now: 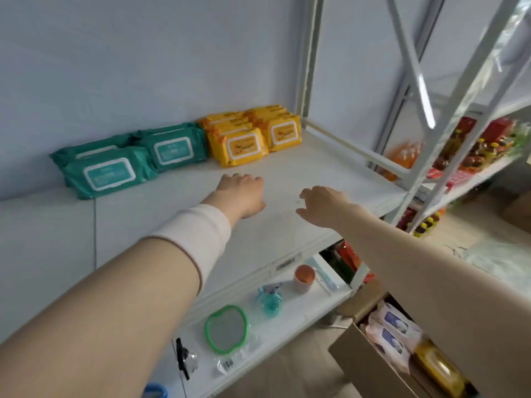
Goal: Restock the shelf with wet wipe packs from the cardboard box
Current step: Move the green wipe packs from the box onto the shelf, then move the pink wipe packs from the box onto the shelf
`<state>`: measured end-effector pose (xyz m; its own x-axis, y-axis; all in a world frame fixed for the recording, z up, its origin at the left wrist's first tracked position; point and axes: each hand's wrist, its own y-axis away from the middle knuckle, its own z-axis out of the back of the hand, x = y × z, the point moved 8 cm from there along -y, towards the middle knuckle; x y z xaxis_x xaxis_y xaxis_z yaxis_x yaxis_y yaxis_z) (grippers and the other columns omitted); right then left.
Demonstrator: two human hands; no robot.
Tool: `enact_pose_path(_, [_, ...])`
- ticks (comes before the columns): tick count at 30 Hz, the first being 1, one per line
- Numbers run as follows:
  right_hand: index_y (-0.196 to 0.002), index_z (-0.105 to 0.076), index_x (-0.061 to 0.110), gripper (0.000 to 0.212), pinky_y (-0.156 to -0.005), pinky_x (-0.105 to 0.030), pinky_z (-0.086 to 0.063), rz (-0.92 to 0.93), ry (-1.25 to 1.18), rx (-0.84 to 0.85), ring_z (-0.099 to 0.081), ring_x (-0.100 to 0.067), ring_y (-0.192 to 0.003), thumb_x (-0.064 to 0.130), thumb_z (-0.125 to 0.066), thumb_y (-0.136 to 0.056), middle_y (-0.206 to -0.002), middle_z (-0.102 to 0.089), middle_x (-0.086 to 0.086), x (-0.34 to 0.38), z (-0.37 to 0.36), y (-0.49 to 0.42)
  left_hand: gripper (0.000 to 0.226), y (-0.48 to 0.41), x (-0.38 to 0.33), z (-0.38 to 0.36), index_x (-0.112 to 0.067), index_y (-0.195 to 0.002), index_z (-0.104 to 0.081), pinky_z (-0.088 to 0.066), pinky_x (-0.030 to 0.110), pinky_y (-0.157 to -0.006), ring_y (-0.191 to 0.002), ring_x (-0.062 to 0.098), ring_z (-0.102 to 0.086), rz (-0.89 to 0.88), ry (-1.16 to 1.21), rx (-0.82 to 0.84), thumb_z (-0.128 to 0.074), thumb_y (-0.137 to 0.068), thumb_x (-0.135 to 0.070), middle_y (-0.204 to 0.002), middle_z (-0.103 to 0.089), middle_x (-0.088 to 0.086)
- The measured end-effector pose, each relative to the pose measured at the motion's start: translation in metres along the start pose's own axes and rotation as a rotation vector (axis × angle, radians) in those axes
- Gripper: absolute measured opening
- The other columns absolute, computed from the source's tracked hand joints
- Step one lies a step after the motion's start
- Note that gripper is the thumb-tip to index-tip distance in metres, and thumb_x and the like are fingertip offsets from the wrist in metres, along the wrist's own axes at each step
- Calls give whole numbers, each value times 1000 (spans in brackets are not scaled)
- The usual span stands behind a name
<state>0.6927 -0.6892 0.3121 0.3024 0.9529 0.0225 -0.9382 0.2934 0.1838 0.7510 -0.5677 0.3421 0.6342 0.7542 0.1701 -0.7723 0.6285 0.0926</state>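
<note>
Teal wet wipe packs (110,170) and yellow packs (248,137) lie on the shelf (319,170) just beyond both hands. The left hand (241,193) and right hand (324,205) are slack and empty. The cardboard box (355,361), stocked, sits below the right hand.

Shelf (287,173) was white, wall (143,67) pale blue-grey. Teal packs (106,170) had white-framed teal labels; yellow packs (244,145) had white-framed orange-yellow labels. Sleeve (198,239) was pale pink. Box (359,366) was plain brown; white packs (393,320) in it carried blue print, with a boxed yellow pack (439,366) alongside. Disc (227,328) was grey, rimmed bright green. Bottle (268,301) was clear teal. Cup (304,278) was pinkish, orange inside. Far goods (488,145) were red and orange.
</note>
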Motion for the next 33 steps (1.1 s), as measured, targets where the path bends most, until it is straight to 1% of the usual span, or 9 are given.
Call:
enact_pose_path(3, [-136, -43, 11, 51, -99, -37, -42, -58, 38, 203, -48, -28, -122, 42, -37, -96, -137, -48, -8, -88, -28, 48, 48, -6, -95, -10, -18, -137, -41, -37, 36, -100, -127, 28, -45, -117, 60, 158, -45, -94, -39, -142, -45, 8])
enact_pose_path(7, [-133, -46, 12, 48, -101, -33, -38, -159, 56, 409, -46, -26, -123, 41, -34, -97, -135, -49, -5, -229, -90, 133, 47, -3, -249, -42, -20, -132, -47, -44, 41, -96, -117, 29, -53, -299, -16, 314, -46, -92, -45, -134, -53, 6])
enact_pose_path(11, [-132, -46, 8, 47, -103, -36, -39, -413, -78, 503, -47, -27, -123, 39, -37, -97, -136, -48, -9, -366, -165, 221, 47, 8, -401, -74, -17, -132, -47, -47, 39, -91, -116, 30, -54, -512, -61, 346, -45, -93, -42, -132, -54, 9])
enact_pose_path(14, [-124, -53, 12, 46, -96, -37, -46, -543, -140, 569, -54, -28, -112, 43, -41, -92, -127, -55, -8, -426, -227, 272, 41, 22, -485, -109, -14, -126, -50, -45, 40, -86, -111, 28, -56, -637, -98, 441, -43, -95, -39, -124, -58, 9])
enact_pose_path(17, [-120, -55, 13, 41, -90, -35, -49, -632, -235, 603, -58, -27, -107, 38, -43, -90, -120, -60, -7, -456, -277, 302, 39, 24, -543, -139, -14, -125, -50, -43, 39, -82, -109, 28, -57, -711, -123, 494, -42, -96, -38, -123, -59, 9])
enact_pose_path(20, [-124, -51, 9, 44, -87, -32, -45, -694, -339, 666, -56, -27, -112, 40, -42, -95, -123, -58, -9, -470, -323, 323, 42, 25, -587, -173, -12, -129, -47, -43, 39, -86, -115, 30, -54, -771, -143, 545, -39, -97, -37, -130, -55, 12])
enact_pose_path(25, [-136, -41, 12, 51, -97, -35, -44, -873, -552, 650, -51, -25, -121, 44, -38, -96, -135, -51, -8, -494, -391, 325, 43, 6, -636, -248, -15, -131, -43, -45, 43, -92, -116, 33, -53, -759, -44, 675, -41, -95, -38, -132, -54, 13])
enact_pose_path(30, [-134, -38, 12, 51, -95, -36, -45, -922, -719, 671, -51, -26, -119, 44, -40, -95, -134, -51, -9, -498, -454, 317, 44, -1, -657, -328, -15, -134, -40, -46, 42, -96, -117, 29, -53, -722, -111, 868, -42, -96, -37, -133, -52, 10])
enact_pose_path(33, [-136, -36, 14, 54, -96, -37, -45, -974, -835, 627, -52, -25, -119, 46, -42, -94, -134, -51, -7, -518, -496, 307, 45, -13, -687, -366, -16, -135, -39, -45, 41, -97, -120, 29, -52, -739, -99, 885, -41, -96, -37, -135, -51, 8])
